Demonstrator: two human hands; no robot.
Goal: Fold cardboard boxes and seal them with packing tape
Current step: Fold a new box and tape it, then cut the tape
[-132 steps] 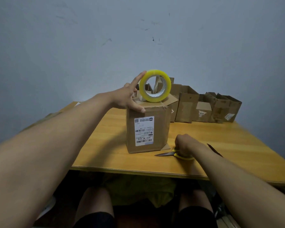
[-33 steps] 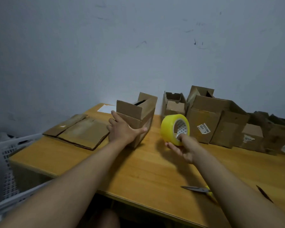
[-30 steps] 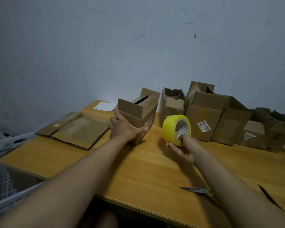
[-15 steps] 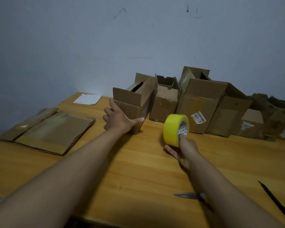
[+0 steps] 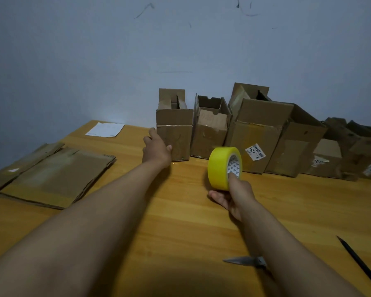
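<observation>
Two bare hands work over a wooden table (image 5: 180,221). Flattened cardboard sheets (image 5: 54,176) lie at nine o'clock. Left hand (image 5: 156,150), fingers spread, presses flat against an open cardboard box (image 5: 174,133) at twelve o'clock. Right hand (image 5: 234,196) grips a yellow packing tape roll (image 5: 220,168) upright, one finger through its core. Scissors (image 5: 245,260) lie at five o'clock.

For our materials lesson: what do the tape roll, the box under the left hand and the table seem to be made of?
Tape roll: glossy yellow plastic film, probably; printed core, likely card.
Box: matte brown cardboard, creased and scuffed.
Table: wood or wood-look laminate; grain lines, slight sheen.
</observation>
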